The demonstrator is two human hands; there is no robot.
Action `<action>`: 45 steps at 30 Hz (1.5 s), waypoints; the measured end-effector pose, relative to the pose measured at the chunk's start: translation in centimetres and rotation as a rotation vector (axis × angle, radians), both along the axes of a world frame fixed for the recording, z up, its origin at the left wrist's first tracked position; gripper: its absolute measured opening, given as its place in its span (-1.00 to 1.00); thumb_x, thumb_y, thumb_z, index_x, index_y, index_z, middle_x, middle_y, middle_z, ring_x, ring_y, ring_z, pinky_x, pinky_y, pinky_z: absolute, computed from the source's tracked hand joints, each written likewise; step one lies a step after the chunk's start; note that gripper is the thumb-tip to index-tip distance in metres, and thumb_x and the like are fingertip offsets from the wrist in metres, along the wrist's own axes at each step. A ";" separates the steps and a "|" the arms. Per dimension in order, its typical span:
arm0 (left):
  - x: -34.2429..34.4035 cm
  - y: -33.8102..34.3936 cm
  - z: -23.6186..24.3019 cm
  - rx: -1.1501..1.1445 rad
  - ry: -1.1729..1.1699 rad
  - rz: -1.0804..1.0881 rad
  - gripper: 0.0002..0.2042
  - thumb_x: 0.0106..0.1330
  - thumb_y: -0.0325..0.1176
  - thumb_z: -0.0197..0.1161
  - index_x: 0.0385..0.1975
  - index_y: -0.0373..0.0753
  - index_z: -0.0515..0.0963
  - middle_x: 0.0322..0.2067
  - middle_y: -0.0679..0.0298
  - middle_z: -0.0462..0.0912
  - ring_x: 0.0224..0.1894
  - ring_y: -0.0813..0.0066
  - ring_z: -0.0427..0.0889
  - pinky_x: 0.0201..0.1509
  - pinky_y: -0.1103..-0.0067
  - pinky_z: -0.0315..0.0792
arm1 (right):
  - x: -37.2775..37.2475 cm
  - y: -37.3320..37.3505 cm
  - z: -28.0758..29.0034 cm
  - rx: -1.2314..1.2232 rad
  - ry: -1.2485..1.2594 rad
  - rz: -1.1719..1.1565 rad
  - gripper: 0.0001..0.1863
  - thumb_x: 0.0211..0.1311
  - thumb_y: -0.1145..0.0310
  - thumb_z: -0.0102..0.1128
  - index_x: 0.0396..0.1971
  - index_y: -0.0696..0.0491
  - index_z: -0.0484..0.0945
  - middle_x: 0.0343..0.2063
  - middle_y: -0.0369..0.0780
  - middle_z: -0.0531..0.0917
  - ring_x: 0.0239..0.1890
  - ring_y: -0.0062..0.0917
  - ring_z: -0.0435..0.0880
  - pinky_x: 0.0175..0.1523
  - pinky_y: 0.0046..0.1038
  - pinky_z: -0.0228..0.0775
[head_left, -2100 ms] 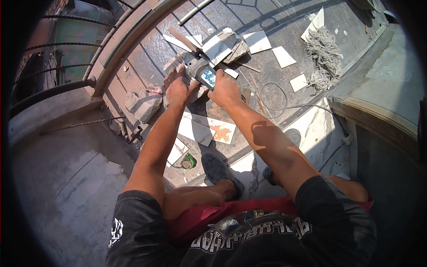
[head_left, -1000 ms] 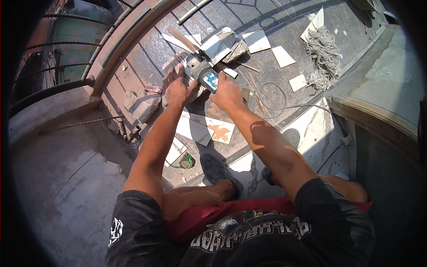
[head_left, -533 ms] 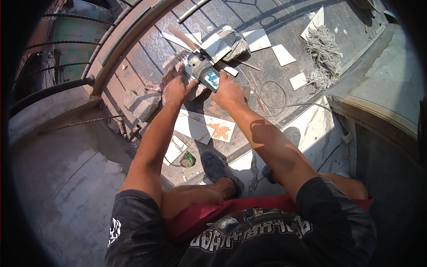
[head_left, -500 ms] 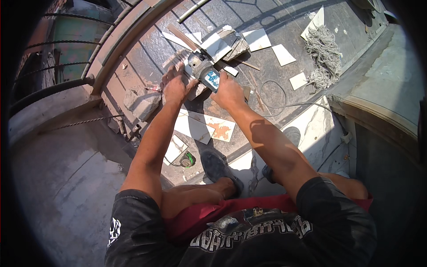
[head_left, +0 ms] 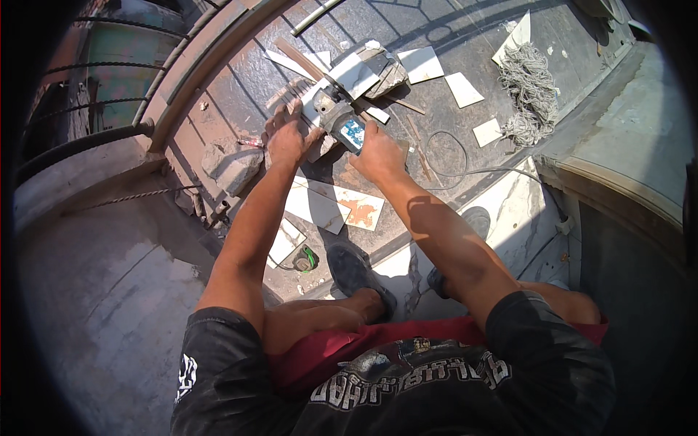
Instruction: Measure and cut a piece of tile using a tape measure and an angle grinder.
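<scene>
My right hand [head_left: 379,154] is wrapped round the body of an angle grinder [head_left: 337,116], which has a grey metal head and a blue-and-white label. Its head and disc edge lie over a white tile piece [head_left: 310,100]. On the left side of that tile, my left hand [head_left: 286,139] presses down with its fingers spread and its thumb toward the grinder. Another white tile [head_left: 354,75] leans on a broken stone block [head_left: 390,78] just beyond the grinder. Exactly where the disc meets the tile is hard to make out.
Concrete chunks [head_left: 234,168] sit left of my left hand. Tile offcuts [head_left: 363,211], a green-and-black tape measure [head_left: 305,259] and my shoes are nearer. A cable [head_left: 502,169] loops to the right, below a heap of grey string [head_left: 529,91]. A railing [head_left: 109,105] borders the left.
The grinder and my right hand have shifted slightly to the right. My left hand stays in place on the tile.
</scene>
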State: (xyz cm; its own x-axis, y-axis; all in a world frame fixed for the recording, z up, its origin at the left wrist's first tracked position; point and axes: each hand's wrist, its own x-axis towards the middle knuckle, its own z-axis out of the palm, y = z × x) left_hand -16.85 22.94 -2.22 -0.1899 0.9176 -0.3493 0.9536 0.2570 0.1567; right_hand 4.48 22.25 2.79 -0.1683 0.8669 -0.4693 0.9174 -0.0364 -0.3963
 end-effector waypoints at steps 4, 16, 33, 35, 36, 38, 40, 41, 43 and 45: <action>0.0 0.0 -0.2 0.008 -0.010 0.000 -0.12 0.13 0.29 0.36 0.47 0.22 0.21 0.47 0.15 0.13 0.45 -0.04 0.11 0.50 0.12 0.03 | 0.1 -0.1 -0.3 0.000 0.001 -0.005 -0.29 0.05 0.15 0.49 0.06 0.21 0.31 -0.17 0.08 0.70 -0.10 -0.07 0.74 0.01 -0.12 0.60; 0.1 0.1 0.1 0.004 0.007 -0.005 -0.11 0.13 0.33 0.33 0.48 0.21 0.20 0.47 0.16 0.12 0.44 -0.04 0.13 0.50 0.12 0.03 | 0.8 -0.5 -0.1 -0.011 0.036 -0.011 -0.29 0.05 0.15 0.50 0.05 0.21 0.31 -0.07 0.12 0.65 -0.01 -0.04 0.70 0.08 -0.12 0.57; 0.3 -0.1 0.1 0.053 0.033 -0.029 -0.13 0.15 0.33 0.29 0.46 0.13 0.25 0.43 0.09 0.19 0.41 -0.07 0.19 0.45 0.06 0.10 | 1.2 -0.9 -0.1 -0.042 0.008 -0.022 -0.30 0.00 0.18 0.51 0.03 0.17 0.31 -0.05 0.06 0.61 0.02 -0.05 0.67 0.10 -0.17 0.58; 0.4 0.0 0.1 0.050 0.038 -0.027 -0.14 0.15 0.32 0.30 0.46 0.13 0.26 0.43 0.10 0.19 0.41 -0.06 0.19 0.44 0.06 0.10 | 1.3 -1.0 -0.1 -0.044 0.002 -0.026 -0.31 0.01 0.18 0.51 0.03 0.17 0.31 -0.05 0.06 0.61 0.01 -0.05 0.67 0.09 -0.17 0.58; 0.3 0.0 0.0 0.051 0.039 -0.025 -0.14 0.15 0.32 0.30 0.46 0.13 0.26 0.43 0.10 0.19 0.41 -0.06 0.19 0.44 0.06 0.10 | 1.3 -1.1 0.0 -0.041 0.000 -0.023 -0.31 0.01 0.18 0.51 0.03 0.16 0.31 -0.05 0.06 0.61 0.01 -0.06 0.67 0.09 -0.16 0.58; 0.0 -0.1 -0.2 0.066 0.036 -0.030 -0.14 0.14 0.31 0.31 0.46 0.13 0.27 0.43 0.10 0.19 0.41 -0.07 0.19 0.44 0.05 0.11 | 1.1 -1.0 0.1 -0.037 0.000 -0.017 -0.31 0.01 0.18 0.50 0.03 0.16 0.31 -0.05 0.06 0.61 0.01 -0.06 0.68 0.09 -0.16 0.58; 0.0 -0.1 -0.3 0.070 0.029 -0.028 -0.14 0.14 0.31 0.31 0.45 0.13 0.27 0.43 0.10 0.19 0.41 -0.07 0.19 0.44 0.05 0.11 | 1.2 -0.7 0.0 -0.061 -0.001 -0.012 -0.31 0.01 0.17 0.51 0.03 0.16 0.31 -0.06 0.05 0.62 0.00 -0.07 0.68 0.08 -0.17 0.58; 0.0 -0.1 -0.3 0.074 0.022 -0.029 -0.14 0.14 0.31 0.32 0.45 0.13 0.27 0.43 0.09 0.20 0.41 -0.08 0.19 0.44 0.05 0.11 | 1.1 -0.6 0.0 -0.060 0.000 -0.012 -0.31 0.01 0.17 0.51 0.03 0.16 0.31 -0.06 0.05 0.62 0.00 -0.07 0.68 0.08 -0.17 0.58; 0.2 0.0 0.0 0.066 0.026 -0.032 -0.14 0.14 0.30 0.32 0.46 0.13 0.27 0.43 0.09 0.20 0.41 -0.09 0.19 0.43 0.05 0.12 | 1.1 -0.5 -0.1 -0.064 -0.003 -0.017 -0.31 0.00 0.17 0.52 0.03 0.16 0.31 -0.06 0.04 0.62 0.00 -0.07 0.69 0.08 -0.17 0.58; 0.3 0.1 0.2 0.059 0.030 -0.032 -0.14 0.14 0.30 0.32 0.46 0.13 0.26 0.42 0.09 0.20 0.41 -0.10 0.19 0.43 0.05 0.12 | 0.8 -0.3 0.1 -0.058 -0.002 -0.013 -0.31 0.00 0.18 0.52 0.03 0.16 0.32 -0.06 0.04 0.63 0.00 -0.08 0.69 0.08 -0.18 0.59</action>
